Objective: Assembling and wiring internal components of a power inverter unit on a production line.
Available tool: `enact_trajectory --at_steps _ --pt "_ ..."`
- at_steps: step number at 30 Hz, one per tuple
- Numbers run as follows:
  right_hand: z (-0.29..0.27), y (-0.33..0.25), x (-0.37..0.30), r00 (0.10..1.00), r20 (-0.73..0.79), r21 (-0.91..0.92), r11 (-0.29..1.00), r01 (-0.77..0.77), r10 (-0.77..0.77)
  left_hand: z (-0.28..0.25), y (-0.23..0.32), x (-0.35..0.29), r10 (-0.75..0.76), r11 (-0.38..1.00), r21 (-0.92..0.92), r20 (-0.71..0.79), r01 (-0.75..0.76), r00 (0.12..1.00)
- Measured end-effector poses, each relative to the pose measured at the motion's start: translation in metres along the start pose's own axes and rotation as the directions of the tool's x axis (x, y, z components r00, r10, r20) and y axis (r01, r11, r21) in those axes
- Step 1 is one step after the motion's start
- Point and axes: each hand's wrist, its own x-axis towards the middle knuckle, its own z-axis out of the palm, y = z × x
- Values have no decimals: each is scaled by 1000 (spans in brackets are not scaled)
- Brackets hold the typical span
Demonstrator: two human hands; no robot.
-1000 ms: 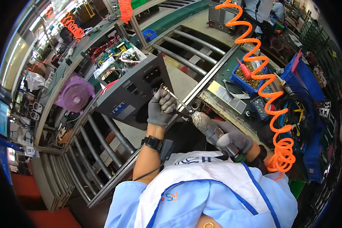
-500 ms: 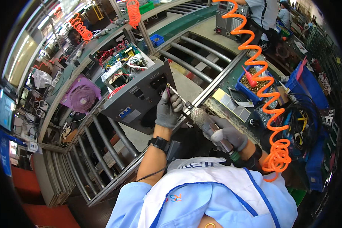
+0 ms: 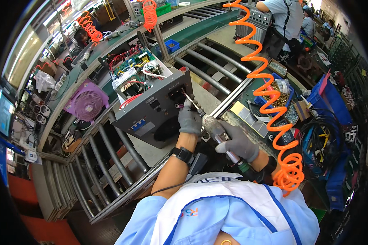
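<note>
A dark grey metal panel [image 3: 151, 107] forms the front of an uncovered machine with circuit boards [image 3: 135, 67] and wiring behind it. My right hand [image 3: 239, 143], in a grey glove, is wrapped round an air screwdriver [image 3: 216, 130] with a tape-covered front. Its long bit [image 3: 195, 105] points up and left, the tip at a dark recess [image 3: 178, 94] in the panel's upper right. Close by that recess, my gloved left hand [image 3: 190, 119] has its fingers closed round the bit. The fingers partly hide the tip and any screw there.
A coiled orange air hose [image 3: 280, 110] hangs on the right. Beyond it, a blue bin [image 3: 274, 96] holds brass-coloured hardware. The roller conveyor [image 3: 110, 157] runs beneath the machine, with a purple fan [image 3: 88, 104] to the left. Another person [image 3: 288, 20] stands at the far right.
The screwdriver and both hands have moved slightly toward the panel. The bit's tip, formerly in front of the panel, now meets the recess.
</note>
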Motion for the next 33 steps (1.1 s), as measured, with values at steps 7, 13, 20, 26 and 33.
enact_trajectory --at_steps 7,13,20,26,33 --pt "-4 -19 -9 1000 -13 -187 982 22 -25 8 2 -6 45 997 -57 3 -45 999" --pt "2 -25 -5 1000 -22 -284 959 11 -18 6 6 -2 2 997 -82 5 -1 1000" --pt "2 -17 -2 998 -20 -116 991 -67 65 19 9 -8 -23 999 -37 -52 22 998" --pt "9 -30 -4 996 -29 -76 994 -84 82 3 5 1 -41 997 -62 1 41 999" --pt "4 -38 -27 985 15 44 984 -171 170 -55 7 -9 -84 977 -197 -35 75 996"
